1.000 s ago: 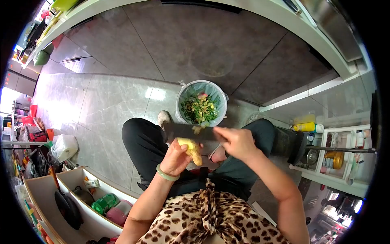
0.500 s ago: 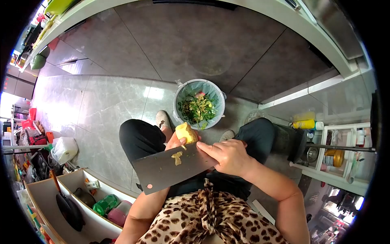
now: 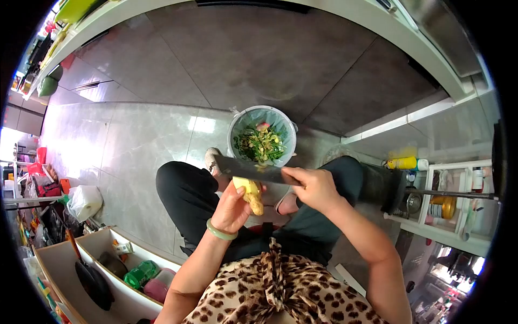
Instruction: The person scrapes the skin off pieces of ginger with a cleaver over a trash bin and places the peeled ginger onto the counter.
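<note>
My left hand [image 3: 231,209], with a pale green bangle at the wrist, is closed on a knobby, partly peeled piece of ginger [image 3: 248,193]. Its upper part is bare yellow, while brown skin shows on the lower knob. My right hand [image 3: 317,189] grips a wide, dark-bladed cleaver [image 3: 245,169]; the fingers hide its handle. The blade lies just above the top of the ginger, and I cannot tell whether they touch. Beyond the blade, a lined waste bin [image 3: 233,141] stands on the floor, holding green leaves and scraps.
Grey cabinet fronts [image 3: 259,54] rise behind the bin. At the lower left, an open drawer [image 3: 56,251] contains a black pan [image 3: 93,283] and a green bottle [image 3: 141,274]. A white rack [image 3: 431,221] with bottles and jars is on the right. My knees flank the bin.
The cleaver has moved up and away from my body, its blade turned more edge-on over the bin. The ginger now tilts with its knob toward me, and my left hand is more visible.
</note>
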Motion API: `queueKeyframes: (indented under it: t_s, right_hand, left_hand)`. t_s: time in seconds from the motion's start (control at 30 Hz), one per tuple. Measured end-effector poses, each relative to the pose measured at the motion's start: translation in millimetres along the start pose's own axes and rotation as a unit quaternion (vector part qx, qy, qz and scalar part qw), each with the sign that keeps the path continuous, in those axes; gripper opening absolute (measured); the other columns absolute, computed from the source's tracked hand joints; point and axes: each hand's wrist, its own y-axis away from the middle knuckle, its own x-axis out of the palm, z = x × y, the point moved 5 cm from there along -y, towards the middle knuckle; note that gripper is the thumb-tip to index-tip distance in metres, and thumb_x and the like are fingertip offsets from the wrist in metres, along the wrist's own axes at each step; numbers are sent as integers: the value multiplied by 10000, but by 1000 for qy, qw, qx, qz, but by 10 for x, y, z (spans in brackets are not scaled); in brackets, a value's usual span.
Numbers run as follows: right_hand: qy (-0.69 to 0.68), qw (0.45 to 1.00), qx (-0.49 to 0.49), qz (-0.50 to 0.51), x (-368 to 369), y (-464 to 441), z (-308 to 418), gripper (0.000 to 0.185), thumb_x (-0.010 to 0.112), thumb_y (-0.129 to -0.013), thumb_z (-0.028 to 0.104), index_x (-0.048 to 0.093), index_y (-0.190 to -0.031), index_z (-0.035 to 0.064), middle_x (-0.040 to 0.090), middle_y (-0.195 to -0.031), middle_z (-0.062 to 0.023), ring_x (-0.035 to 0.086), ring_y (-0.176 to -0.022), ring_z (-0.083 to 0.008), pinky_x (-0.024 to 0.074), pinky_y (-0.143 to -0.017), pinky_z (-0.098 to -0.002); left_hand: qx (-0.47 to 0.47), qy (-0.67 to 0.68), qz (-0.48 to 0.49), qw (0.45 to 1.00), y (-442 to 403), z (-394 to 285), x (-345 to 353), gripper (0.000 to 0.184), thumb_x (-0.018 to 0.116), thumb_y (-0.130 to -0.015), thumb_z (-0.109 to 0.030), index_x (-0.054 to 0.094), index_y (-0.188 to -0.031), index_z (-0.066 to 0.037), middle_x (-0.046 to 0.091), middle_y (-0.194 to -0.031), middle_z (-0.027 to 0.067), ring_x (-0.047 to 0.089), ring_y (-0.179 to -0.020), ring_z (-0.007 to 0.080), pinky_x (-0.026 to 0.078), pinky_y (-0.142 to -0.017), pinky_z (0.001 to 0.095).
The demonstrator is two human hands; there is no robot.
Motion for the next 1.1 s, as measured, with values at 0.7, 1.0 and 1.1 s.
queueKeyframes:
  t_s: [0.7,1.0,1.1]
  right_hand:
    - [67,993,-99,22,132,-73,-9,436,625,-703,89,633,-1138,120,681,-774,-80,659,-717,-299,517,-612,-393]
    - [-60,997,-1,37,-66,-214,197,367,605,-773,123,659,-1135,146,696,-980,-91,683,-834,-257,550,-747,-362]
    - [-10,994,-99,42,-137,-118,642,400,658,-745,100,639,-1143,135,700,-858,-83,687,-745,-225,542,-628,-338]
  left_hand:
    - [19,-50,-56,997,-11,-35,-49,428,579,-925,-249,448,-1280,-49,571,-1160,110,590,-1046,241,522,-858,361]
    - [27,-17,-23,999,-33,-109,18,521,603,-905,-186,372,-1358,-73,517,-1261,155,541,-1151,304,527,-888,403]
    - [53,35,-24,998,-109,-93,26,625,636,-890,-236,330,-1416,-92,535,-1234,148,556,-1125,286,507,-922,393]
